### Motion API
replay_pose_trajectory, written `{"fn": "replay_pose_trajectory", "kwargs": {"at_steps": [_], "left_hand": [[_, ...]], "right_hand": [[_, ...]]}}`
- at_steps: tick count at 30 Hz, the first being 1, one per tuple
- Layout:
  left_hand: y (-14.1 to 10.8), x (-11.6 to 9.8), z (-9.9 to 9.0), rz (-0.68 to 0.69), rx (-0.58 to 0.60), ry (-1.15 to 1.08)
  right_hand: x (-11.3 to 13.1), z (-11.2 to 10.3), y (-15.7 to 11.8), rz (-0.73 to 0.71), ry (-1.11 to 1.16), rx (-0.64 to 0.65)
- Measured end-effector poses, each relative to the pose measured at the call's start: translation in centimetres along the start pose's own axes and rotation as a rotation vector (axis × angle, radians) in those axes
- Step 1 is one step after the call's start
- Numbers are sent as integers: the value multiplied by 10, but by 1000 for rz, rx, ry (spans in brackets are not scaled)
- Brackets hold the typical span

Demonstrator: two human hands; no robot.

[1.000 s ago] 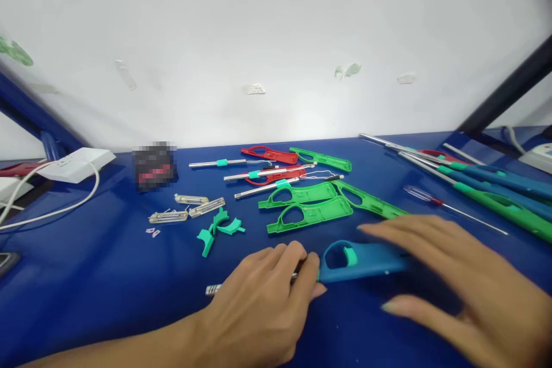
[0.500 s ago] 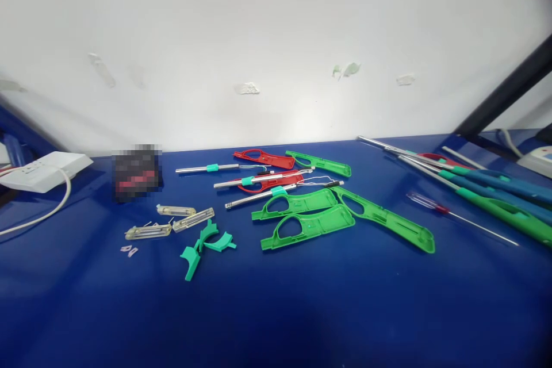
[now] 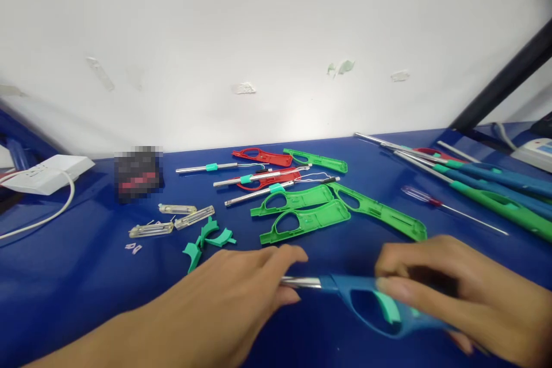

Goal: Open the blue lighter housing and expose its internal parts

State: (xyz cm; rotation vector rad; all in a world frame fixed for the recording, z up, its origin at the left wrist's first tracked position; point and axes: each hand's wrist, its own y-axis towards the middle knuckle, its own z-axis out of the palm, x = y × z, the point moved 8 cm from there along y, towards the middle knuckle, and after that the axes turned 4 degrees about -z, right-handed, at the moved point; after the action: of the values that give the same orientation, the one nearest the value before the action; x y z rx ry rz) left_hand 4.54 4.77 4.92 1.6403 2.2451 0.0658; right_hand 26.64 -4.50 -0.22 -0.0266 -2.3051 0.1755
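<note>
On the blue table (image 3: pixel 86 305), one blue lighter (image 3: pixel 360 282) lies between the hands; beyond it are four green handle halves (image 3: pixel 317 219), two red handle halves (image 3: pixel 278 159), one screwdriver (image 3: pixel 426 198), three metal tubes (image 3: pixel 249 194), three clear tanks (image 3: pixel 195 217), three teal triggers (image 3: pixel 223 237) and two pink bits (image 3: pixel 137 249). The right hand (image 3: pixel 461 282) grips the lighter's handle, thumb on top — fingers curled. The left hand (image 3: pixel 241 287), back upward, covers its barrel's end, index and thumb apart — whether other fingers close around it, I cannot tell.
</note>
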Motion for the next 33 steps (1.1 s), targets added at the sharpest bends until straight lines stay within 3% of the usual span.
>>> {"fn": "replay_pose_trajectory", "kwargs": {"at_steps": [3, 6, 9, 13, 16, 20, 22, 26, 29, 33], "left_hand": [[5, 19, -3, -123, 164, -235], [8, 26, 1, -200, 346, -439], [11, 24, -1, -192, 379, -491], [9, 22, 2, -203, 353, -374], [5, 19, 6, -199, 317, -257], [6, 10, 3, -95, 203, -38], [6, 5, 3, -44, 163, 71], [12, -11, 8, 50, 71, 259], [22, -27, 15, 58, -17, 285], [33, -43, 33, 60, -40, 193]], "right_hand": [[13, 5, 25, 17, 48, 172], [23, 7, 37, -18, 33, 161], [32, 12, 41, -35, 11, 134], [41, 8, 41, -150, -25, 36], [34, 4, 30, -261, -188, -38], [14, -5, 5, -349, -459, -233], [11, -9, -4, -375, -500, -324], [20, -6, -11, -435, -483, -381], [29, 1, -12, -467, -495, -395], [27, 1, -17, -421, -533, -449]]}}
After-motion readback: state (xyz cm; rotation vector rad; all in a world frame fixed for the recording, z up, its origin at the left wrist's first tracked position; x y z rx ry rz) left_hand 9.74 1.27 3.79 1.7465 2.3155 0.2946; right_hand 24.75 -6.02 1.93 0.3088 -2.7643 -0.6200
